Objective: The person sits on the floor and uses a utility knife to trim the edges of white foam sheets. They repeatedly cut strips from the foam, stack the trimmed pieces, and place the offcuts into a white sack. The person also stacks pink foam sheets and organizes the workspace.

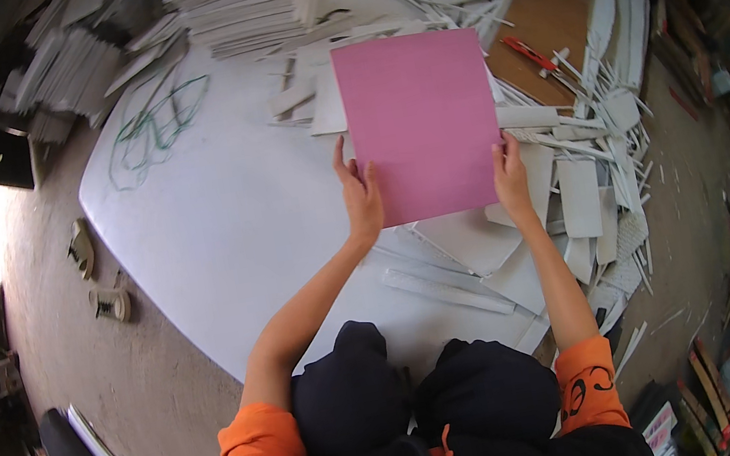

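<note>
Beyond our dark-clad knees (484,392), our left grip (363,199) and right grip (510,173) hold the pink sheet (421,122) by opposite edges, apparently positioning it, the next move likely needing steadiness.

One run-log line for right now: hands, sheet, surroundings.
Left hand: holds pink sheet, left edge | Right hand: holds its right edge | White scraps: strewn right of sheet | Red tool: on brown board
</note>
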`<action>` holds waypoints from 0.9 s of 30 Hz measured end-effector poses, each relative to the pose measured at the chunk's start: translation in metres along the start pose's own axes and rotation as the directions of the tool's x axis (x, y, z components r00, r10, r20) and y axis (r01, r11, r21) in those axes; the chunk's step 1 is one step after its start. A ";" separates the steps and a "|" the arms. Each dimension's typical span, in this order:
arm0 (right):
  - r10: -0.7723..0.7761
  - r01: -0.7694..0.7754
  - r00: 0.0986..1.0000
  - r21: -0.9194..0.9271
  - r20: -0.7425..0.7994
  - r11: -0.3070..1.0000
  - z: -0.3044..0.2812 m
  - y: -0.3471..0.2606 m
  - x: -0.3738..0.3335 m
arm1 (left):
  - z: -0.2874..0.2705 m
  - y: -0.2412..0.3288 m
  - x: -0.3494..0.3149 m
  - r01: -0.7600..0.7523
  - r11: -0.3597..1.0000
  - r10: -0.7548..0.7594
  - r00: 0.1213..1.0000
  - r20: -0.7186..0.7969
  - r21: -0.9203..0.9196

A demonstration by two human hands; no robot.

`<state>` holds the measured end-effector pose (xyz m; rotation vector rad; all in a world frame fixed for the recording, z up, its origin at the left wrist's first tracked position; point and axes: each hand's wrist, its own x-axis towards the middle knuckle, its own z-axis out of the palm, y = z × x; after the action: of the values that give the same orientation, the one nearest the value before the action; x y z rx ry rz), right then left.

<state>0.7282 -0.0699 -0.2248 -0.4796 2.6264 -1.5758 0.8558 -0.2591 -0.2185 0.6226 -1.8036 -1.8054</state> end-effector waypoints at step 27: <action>-0.154 0.128 0.977 0.172 0.148 0.977 0.097 -0.018 -0.017 | -0.131 -0.037 0.017 -0.142 0.741 0.145 0.988 0.050 0.657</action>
<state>0.7677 -0.1557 -0.2579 -0.7635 2.3701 -1.6935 0.9260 -0.3708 -0.2564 0.7056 -2.4210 -1.0196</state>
